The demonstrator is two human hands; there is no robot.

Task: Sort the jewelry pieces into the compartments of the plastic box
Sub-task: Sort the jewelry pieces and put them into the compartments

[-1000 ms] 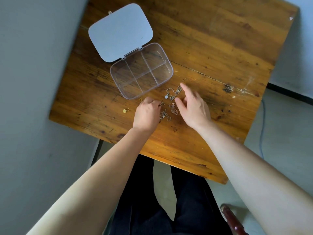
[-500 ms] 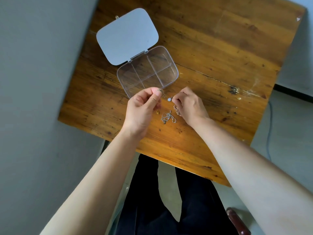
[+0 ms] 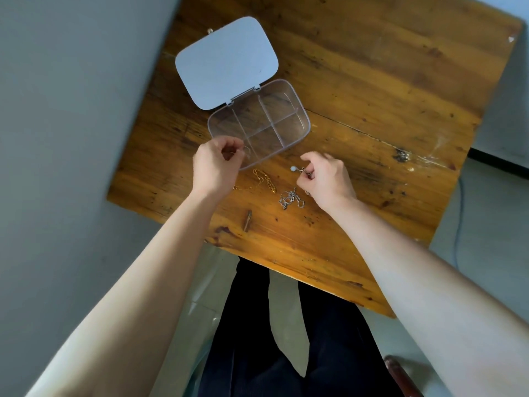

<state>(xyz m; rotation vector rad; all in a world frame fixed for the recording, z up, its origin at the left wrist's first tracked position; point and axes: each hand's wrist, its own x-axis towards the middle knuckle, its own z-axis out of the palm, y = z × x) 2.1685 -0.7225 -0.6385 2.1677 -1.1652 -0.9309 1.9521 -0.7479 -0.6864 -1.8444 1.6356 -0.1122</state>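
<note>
A clear plastic box (image 3: 305,132) with several compartments lies open on the wooden table (image 3: 372,81), its grey lid (image 3: 226,63) folded back. My left hand (image 3: 216,164) hovers over the box's near left corner, fingers pinched on a small ring-like piece that is hard to make out. My right hand (image 3: 325,179) pinches a chain with a pale round pendant (image 3: 292,168) just above the table. A gold chain (image 3: 264,179) and a tangled silver chain (image 3: 290,198) lie between my hands.
The table's near edge runs just behind my wrists, above my dark-trousered legs (image 3: 286,339). A grey wall (image 3: 71,138) stands close on the left. A small gold piece (image 3: 210,30) lies beyond the lid. A dark cable (image 3: 458,224) hangs at the right.
My left hand has moved left and forward over the box's near corner with its small piece. My right hand has drawn its pendant chain rightward. The gold chain is now uncovered.
</note>
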